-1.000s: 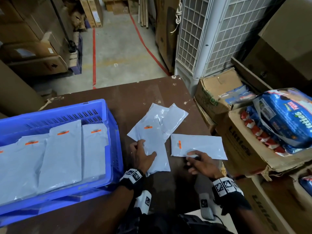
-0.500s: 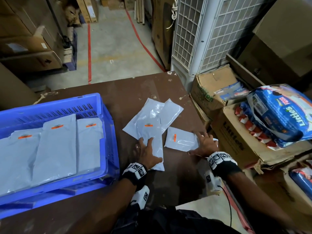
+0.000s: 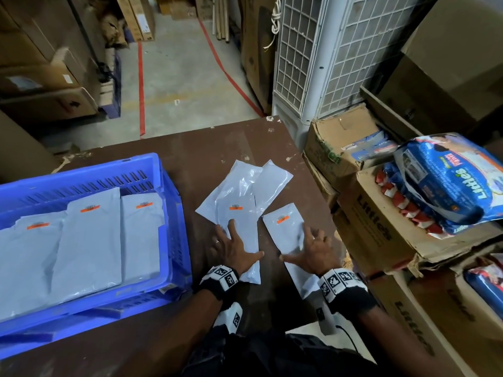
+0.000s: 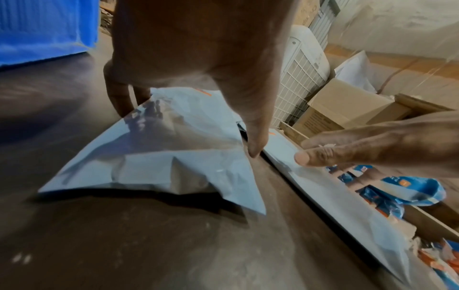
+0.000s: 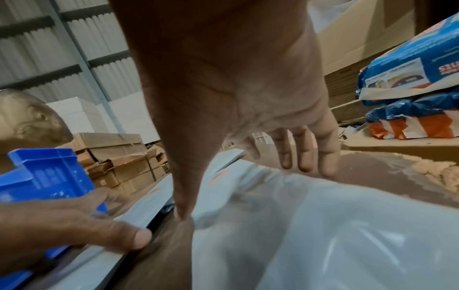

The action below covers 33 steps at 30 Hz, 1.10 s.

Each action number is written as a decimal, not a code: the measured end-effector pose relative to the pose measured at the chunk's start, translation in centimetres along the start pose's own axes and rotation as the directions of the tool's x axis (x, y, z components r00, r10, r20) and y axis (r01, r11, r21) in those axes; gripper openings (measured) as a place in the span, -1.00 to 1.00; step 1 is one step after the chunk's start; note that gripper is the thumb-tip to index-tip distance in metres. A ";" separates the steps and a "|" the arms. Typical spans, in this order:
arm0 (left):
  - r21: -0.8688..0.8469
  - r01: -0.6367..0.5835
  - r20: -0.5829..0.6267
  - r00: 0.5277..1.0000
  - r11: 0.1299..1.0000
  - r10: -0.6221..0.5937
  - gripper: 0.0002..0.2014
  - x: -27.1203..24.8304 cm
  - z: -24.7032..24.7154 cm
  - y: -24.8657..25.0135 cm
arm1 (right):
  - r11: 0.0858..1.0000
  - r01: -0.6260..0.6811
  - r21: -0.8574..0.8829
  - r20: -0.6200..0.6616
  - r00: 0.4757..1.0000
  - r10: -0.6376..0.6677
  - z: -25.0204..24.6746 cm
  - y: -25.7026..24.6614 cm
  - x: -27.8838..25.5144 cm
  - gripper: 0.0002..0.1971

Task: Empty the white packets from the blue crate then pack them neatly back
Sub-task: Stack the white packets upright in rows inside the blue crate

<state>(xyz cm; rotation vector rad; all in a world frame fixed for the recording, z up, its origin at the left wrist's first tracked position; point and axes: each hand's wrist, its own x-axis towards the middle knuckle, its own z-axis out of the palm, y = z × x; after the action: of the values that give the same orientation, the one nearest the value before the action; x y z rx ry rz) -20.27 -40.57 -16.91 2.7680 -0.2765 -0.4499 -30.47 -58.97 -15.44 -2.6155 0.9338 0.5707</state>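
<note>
Lying long-ways up the frame under flat open left hand and right hand: two white packets, blue crate far left.

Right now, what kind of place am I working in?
Most likely a warehouse or stockroom. Cardboard cartons stand stacked beside the table, red floor lines mark an aisle on the concrete, and a blue crate holds white packets with orange labels.

Flat hands on table packets
</note>
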 end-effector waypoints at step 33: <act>-0.400 -0.578 -0.618 0.744 0.712 0.256 -0.28 -0.3 -16.0 3.3 | 0.685 0.284 0.671 -0.288 0.951 -0.112 -10.1 -6.3 -2.2 -0.10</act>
<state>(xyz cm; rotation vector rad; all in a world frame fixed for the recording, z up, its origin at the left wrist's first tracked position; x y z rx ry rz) -15.61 -39.04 -1.31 2.0109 -0.5422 0.3180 -25.28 -57.29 -4.65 -2.0319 0.7116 -0.1529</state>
